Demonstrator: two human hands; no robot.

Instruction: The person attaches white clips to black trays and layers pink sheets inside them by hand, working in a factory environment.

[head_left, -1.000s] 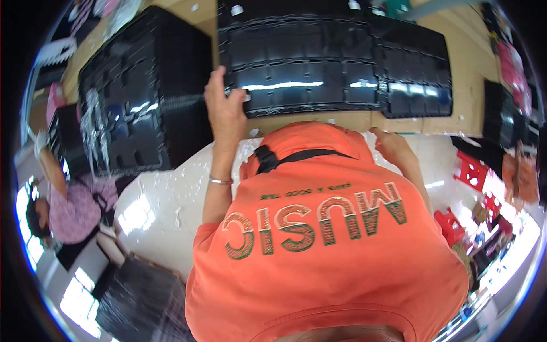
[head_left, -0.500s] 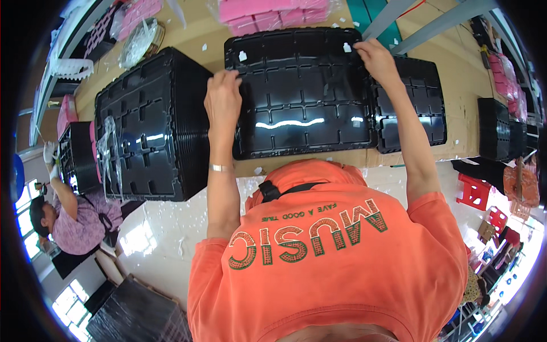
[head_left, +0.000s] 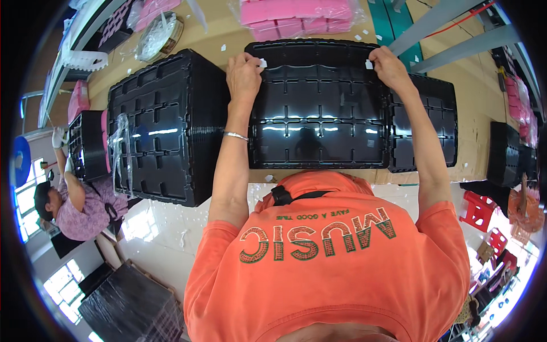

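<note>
A black plastic tray (head_left: 319, 114) with moulded ridges lies in front of me. My left hand (head_left: 244, 78) is at its far left corner, fingers pinched on a small white tab (head_left: 262, 63). At the far right corner my right hand (head_left: 391, 69) pinches another small white tab (head_left: 368, 65). Whether the tabs are stuck to the tray or loose I cannot tell. To the left stands a tall stack of similar black trays (head_left: 154, 131), with a strip of clear film hanging on its side. More black trays (head_left: 424, 125) lie at the right, partly behind my right forearm.
Pink blocks in clear film (head_left: 296, 17) lie at the back of the cardboard-covered table (head_left: 211, 40). A round container of clear plastic (head_left: 161, 37) sits back left. Grey metal posts (head_left: 439, 25) rise back right. Another person (head_left: 85, 205) works at far left beside black trays.
My left hand has gone from the tray's left edge to the left white tab. My right hand has come in onto the right tab. The whole view has shifted slightly.
</note>
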